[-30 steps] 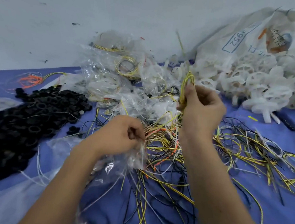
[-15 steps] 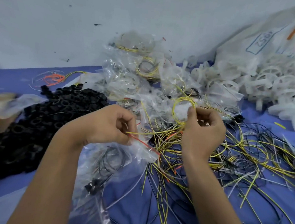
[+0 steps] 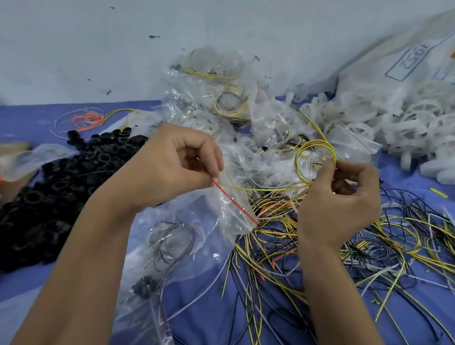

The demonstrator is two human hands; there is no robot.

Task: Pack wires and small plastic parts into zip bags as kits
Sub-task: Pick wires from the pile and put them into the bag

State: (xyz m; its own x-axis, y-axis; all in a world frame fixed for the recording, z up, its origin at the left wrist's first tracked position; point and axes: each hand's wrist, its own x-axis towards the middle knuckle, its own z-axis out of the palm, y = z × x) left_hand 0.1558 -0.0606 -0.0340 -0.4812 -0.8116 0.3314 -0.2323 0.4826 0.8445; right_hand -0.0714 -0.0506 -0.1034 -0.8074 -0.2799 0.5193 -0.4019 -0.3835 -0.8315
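Note:
My left hand [image 3: 174,165] pinches the red-striped mouth of a clear zip bag [image 3: 205,225] that hangs below it; black wires and a small black part lie inside the bag. My right hand [image 3: 339,198] pinches a yellow wire [image 3: 302,154] wound into a small loop above its fingers. One straight end of that wire runs left to the bag's mouth. Beneath both hands spreads a tangle of loose yellow, black and white wires [image 3: 379,246] on the blue cloth.
A heap of black plastic rings [image 3: 49,178] lies at the left. Filled zip bags [image 3: 227,100] are piled against the white wall. White plastic parts [image 3: 422,129] spill from a big printed sack [image 3: 412,59] at the right. Orange wires [image 3: 88,119] lie at the far left.
My right hand came down from its raised position and now holds the yellow wire wound into a wider loop. My left hand shifted from gripping the bag to pinching its red-striped mouth.

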